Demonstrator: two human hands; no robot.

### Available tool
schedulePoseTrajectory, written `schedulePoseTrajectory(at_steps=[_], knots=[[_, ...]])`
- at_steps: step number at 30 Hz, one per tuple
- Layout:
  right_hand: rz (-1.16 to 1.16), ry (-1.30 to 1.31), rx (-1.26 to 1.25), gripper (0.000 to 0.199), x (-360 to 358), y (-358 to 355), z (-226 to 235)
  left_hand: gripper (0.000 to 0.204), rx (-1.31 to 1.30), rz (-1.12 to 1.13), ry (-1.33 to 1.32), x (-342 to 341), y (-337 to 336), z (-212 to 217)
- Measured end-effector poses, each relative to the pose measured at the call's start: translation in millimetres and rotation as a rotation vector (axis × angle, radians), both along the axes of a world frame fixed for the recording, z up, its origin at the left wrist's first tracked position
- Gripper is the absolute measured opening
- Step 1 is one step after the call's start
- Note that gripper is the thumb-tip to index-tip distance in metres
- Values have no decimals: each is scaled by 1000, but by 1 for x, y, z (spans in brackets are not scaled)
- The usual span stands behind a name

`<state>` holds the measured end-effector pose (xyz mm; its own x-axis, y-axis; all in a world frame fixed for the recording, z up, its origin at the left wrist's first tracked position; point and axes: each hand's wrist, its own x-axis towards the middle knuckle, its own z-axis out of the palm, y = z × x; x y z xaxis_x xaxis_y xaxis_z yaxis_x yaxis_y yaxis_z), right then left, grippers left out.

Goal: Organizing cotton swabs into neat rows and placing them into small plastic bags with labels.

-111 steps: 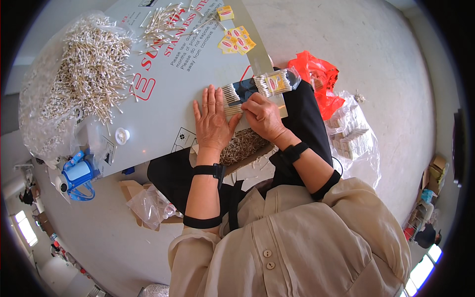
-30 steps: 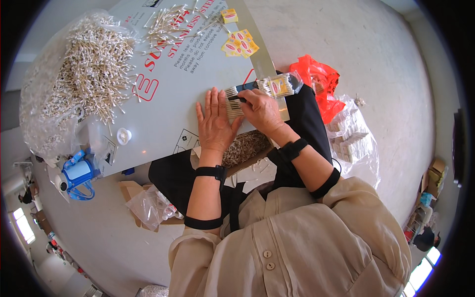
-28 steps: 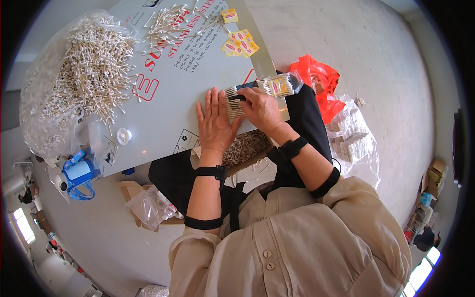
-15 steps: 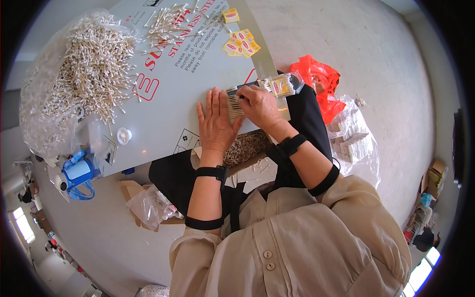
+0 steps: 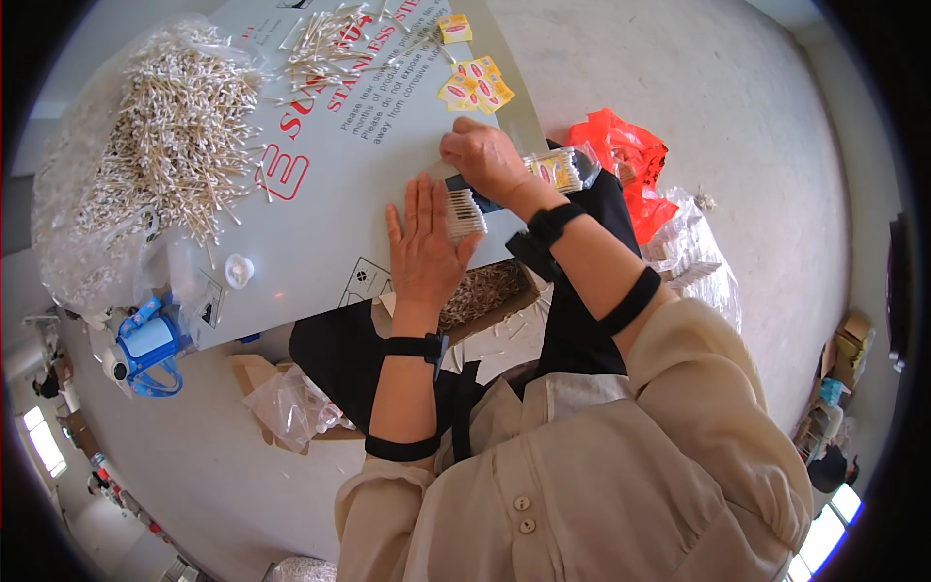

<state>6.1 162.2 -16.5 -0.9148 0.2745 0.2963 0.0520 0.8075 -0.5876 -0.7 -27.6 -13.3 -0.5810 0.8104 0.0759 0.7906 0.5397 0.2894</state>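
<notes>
My left hand (image 5: pixel 424 242) lies flat on the table, fingers together and stretched out, thumb apart. Against its thumb side is a row of cotton swabs (image 5: pixel 465 215), lined up side by side. My right hand (image 5: pixel 485 160) is raised just beyond that row, fingers curled into a pinch; what they hold, if anything, is hidden. A dark strip (image 5: pixel 492 205) shows partly beneath the right hand, beside the swabs. At the table's right edge sits a clear pack of cotton swabs (image 5: pixel 555 172) with a yellow label, partly covered by my right wrist.
A big clear bag of loose swabs (image 5: pixel 179 136) fills the table's left side. More swabs (image 5: pixel 330 44) and yellow cards (image 5: pixel 475 85) lie farther back. A white cap (image 5: pixel 240 270) and blue bottle (image 5: pixel 150 339) are near left. A carton of swabs (image 5: pixel 480 296) sits below the table edge.
My right hand has lifted off the swab row and moved away from me and slightly left. More of the row's near end shows. My left hand stays in place.
</notes>
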Motion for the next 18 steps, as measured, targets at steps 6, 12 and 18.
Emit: schedulePoseTrajectory(at_steps=[6,12,18], knots=[[47,-14,28,4,-10,14,12,71,-26,-7,32,0,0,-2],[134,-1,131,36,72,-19,32,68,-19,18,25,0,-1,-1],[142,-155,269,53,100,-37,19,67,-26,31,15,1,2,4]])
